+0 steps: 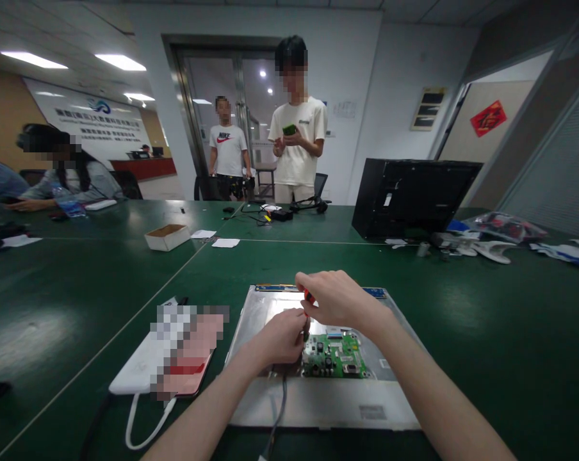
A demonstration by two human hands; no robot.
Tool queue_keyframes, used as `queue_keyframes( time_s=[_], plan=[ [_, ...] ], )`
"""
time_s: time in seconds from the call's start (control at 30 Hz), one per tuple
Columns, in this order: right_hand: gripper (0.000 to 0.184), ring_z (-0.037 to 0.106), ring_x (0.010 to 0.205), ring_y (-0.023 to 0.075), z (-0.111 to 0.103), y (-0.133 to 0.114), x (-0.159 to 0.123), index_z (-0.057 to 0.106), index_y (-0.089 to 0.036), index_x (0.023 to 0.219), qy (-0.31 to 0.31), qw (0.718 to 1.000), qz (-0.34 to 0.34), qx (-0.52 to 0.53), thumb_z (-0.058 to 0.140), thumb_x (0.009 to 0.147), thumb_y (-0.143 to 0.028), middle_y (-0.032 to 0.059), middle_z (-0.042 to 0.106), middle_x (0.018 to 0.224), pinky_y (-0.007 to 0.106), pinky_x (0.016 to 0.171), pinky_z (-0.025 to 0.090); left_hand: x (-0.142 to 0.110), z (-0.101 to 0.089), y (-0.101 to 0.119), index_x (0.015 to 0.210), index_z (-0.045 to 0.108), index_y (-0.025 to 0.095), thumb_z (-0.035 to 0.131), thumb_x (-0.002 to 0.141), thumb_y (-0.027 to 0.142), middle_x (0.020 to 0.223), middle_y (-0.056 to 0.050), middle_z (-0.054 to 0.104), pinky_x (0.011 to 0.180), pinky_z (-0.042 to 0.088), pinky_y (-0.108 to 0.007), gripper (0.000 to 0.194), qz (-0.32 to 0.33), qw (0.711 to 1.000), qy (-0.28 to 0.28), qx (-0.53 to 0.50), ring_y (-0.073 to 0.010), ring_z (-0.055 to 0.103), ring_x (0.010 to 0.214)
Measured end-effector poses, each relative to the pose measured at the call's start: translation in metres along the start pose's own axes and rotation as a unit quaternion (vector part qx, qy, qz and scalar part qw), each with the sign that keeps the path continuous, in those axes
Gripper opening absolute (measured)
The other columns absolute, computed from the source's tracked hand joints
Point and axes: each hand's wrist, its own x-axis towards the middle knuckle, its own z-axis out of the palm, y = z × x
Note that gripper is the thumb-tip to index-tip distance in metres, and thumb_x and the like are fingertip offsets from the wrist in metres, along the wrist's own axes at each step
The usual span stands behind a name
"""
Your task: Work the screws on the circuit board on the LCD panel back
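A flat metal-backed display panel (318, 404) lies on the table in front of me. On its middle sits a green circuit board (340, 353) with a ribbon connector at its top edge. My right hand (342, 299) is closed round the red and black handle of a screwdriver (309, 296), held upright over the board's upper left corner. Just below, my left hand (280, 338) has its fingers pinched together beside the screwdriver's shaft; what they grip is hidden. A thin grey cable (284, 400) runs from under my left hand over the panel's near edge.
To the left lie a white power bank (138, 362) and a pink phone (200, 358) with a white cable (132, 422). Farther off are a small open box (167, 238) and a black monitor (414, 198). Two people stand behind the green table (241, 266); another sits left.
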Motion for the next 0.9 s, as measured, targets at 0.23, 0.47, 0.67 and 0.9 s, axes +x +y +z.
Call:
queue_keyframes(
  time_s=[0.23, 0.47, 0.67, 0.9],
  plan=[
    [0.024, 0.065, 0.074, 0.0198, -0.0019, 0.0018, 0.0016, 0.059, -0.023, 0.095, -0.012, 1.0, 0.016, -0.008, 0.053, 0.089, -0.045, 0.0032, 0.071, 0.082, 0.027, 0.052, 0.023, 0.0004, 0.0003, -0.0004, 0.078, 0.056, 0.017, 0.049, 0.07, 0.009, 0.083, -0.008, 0.064, 0.061, 0.037, -0.03, 0.013, -0.015, 1.0, -0.01, 0.008, -0.0232, 0.057, 0.076],
    [0.015, 0.065, 0.074, 0.0183, -0.004, -0.0002, 0.0001, 0.057, -0.022, 0.099, -0.024, 1.0, 0.016, 0.0, 0.053, 0.086, -0.029, 0.0042, 0.071, 0.087, 0.027, 0.054, 0.024, 0.0014, -0.0001, -0.0017, 0.079, 0.056, 0.017, 0.05, 0.069, 0.009, 0.087, -0.007, 0.064, 0.067, 0.04, -0.029, 0.014, -0.012, 1.0, -0.011, -0.017, -0.0219, 0.057, 0.08],
    [0.017, 0.066, 0.075, 0.0183, -0.0033, 0.0002, -0.0011, 0.057, -0.024, 0.098, -0.016, 1.0, 0.004, 0.012, 0.058, 0.086, -0.035, 0.0026, 0.071, 0.085, 0.027, 0.052, 0.021, 0.0007, -0.0048, 0.0003, 0.079, 0.056, 0.017, 0.049, 0.069, 0.009, 0.082, -0.006, 0.063, 0.062, 0.037, -0.028, 0.014, -0.013, 1.0, -0.011, -0.024, -0.0196, 0.055, 0.073],
    [0.014, 0.063, 0.068, 0.0166, 0.0004, 0.0032, 0.0001, 0.059, -0.023, 0.092, -0.009, 1.0, 0.017, -0.009, 0.053, 0.089, -0.035, 0.0026, 0.07, 0.078, 0.028, 0.051, 0.017, 0.0005, -0.0054, 0.0007, 0.079, 0.057, 0.017, 0.05, 0.07, 0.01, 0.082, -0.006, 0.062, 0.062, 0.036, -0.028, 0.014, -0.018, 0.999, -0.015, -0.036, -0.0205, 0.055, 0.076]
  ],
)
